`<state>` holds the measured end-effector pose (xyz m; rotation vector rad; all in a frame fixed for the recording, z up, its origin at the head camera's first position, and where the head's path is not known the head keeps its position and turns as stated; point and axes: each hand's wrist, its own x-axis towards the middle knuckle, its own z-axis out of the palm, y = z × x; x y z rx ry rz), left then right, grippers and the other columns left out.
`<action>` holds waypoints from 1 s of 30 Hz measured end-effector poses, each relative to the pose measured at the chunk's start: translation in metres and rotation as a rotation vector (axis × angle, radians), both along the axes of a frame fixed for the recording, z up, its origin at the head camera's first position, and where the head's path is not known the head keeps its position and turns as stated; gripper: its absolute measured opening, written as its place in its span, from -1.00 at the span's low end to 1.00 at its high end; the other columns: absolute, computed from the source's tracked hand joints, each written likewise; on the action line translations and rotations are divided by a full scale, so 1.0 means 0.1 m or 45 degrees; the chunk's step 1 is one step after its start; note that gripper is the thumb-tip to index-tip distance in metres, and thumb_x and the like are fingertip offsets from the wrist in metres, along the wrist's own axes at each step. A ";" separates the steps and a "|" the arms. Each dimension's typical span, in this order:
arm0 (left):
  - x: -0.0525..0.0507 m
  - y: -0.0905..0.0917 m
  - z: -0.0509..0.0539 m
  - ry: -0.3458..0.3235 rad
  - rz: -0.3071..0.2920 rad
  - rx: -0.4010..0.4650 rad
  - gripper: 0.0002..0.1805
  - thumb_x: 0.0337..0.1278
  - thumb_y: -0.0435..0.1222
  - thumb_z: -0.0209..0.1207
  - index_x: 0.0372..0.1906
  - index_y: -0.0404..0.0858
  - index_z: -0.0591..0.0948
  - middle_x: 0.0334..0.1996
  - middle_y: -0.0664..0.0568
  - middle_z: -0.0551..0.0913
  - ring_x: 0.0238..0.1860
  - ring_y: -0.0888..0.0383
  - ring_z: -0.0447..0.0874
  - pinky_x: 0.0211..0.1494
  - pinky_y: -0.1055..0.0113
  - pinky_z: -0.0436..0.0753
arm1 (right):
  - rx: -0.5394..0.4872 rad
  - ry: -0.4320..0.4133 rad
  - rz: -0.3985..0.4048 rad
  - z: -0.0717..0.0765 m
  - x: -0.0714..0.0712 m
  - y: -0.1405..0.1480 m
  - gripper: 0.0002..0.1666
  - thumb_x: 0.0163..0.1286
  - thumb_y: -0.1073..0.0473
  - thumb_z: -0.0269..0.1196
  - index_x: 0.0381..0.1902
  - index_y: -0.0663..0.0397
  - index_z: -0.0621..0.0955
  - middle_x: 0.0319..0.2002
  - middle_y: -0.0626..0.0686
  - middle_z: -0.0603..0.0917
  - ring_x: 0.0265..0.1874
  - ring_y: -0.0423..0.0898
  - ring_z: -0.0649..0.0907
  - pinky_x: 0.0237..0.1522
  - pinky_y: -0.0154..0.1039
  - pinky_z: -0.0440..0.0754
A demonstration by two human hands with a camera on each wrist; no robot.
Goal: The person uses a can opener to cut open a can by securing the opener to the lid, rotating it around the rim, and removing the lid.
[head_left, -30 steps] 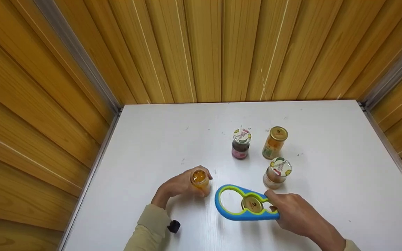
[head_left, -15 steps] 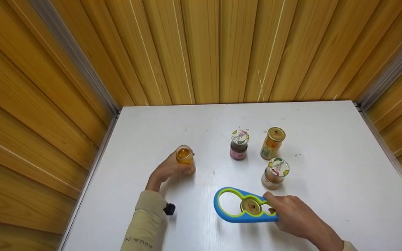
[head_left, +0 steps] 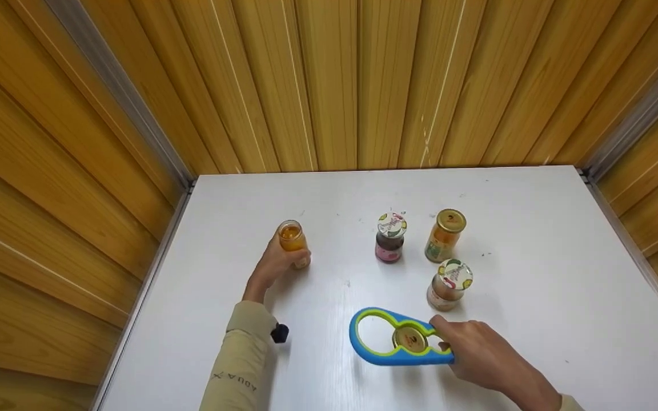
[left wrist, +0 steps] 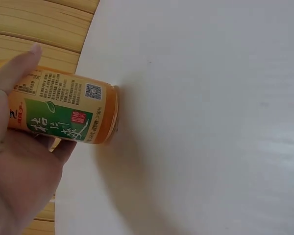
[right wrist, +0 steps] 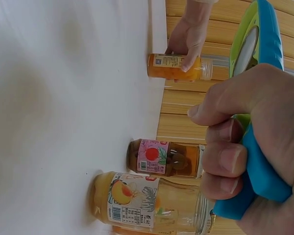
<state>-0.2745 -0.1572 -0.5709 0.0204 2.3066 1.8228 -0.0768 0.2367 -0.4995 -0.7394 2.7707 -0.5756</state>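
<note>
"What's the desk [head_left: 329,200] like?"

"White, with a soft sheen and a few small dark marks [head_left: 347,283] scattered over it."

"And what stands on it?"

"Three lidded jars, upright, in a loose group right of the middle. The pink-labelled jar [head_left: 389,245] is on the left, near the gold-lidded jar [head_left: 444,237]. The peach-labelled jar [head_left: 446,291], with a patterned lid, stands nearest the wearer."

"What about the orange jar [head_left: 293,242] over to the left?"

"Lidless, and gripped by the left hand [head_left: 276,257], well apart from those three. Its base is right by the surface; I can't tell whether it touches."
</note>
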 end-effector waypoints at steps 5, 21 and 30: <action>-0.06 0.07 -0.03 0.045 0.190 -0.007 -0.09 0.20 -0.26 0.44 0.54 -0.12 0.19 0.32 -0.11 0.45 0.34 -0.09 0.42 0.49 -0.12 0.32 | 0.025 -0.039 -0.023 0.01 -0.01 -0.01 -0.43 0.01 0.37 0.56 -0.10 -0.10 0.52 -0.36 -0.15 0.73 -0.54 -0.30 0.53 -0.46 -0.28 0.56; -0.23 0.27 -0.14 0.206 0.583 -0.100 -0.10 0.30 -0.23 0.40 0.56 -0.08 0.10 0.37 -0.07 0.41 0.39 -0.06 0.40 0.44 -0.09 0.42 | 0.012 0.040 0.001 -0.02 0.01 0.00 -0.43 -0.03 0.39 0.53 -0.10 -0.07 0.52 -0.41 -0.13 0.70 -0.55 -0.32 0.52 -0.48 -0.29 0.55; -0.23 0.28 -0.18 0.262 0.613 -0.024 -0.05 0.27 -0.30 0.40 0.59 -0.06 0.07 0.41 -0.05 0.34 0.42 -0.01 0.34 0.47 0.01 0.40 | 0.009 -0.002 -0.002 0.01 -0.01 0.00 -0.43 -0.01 0.38 0.53 -0.08 -0.07 0.53 -0.39 -0.14 0.70 -0.54 -0.32 0.52 -0.47 -0.29 0.58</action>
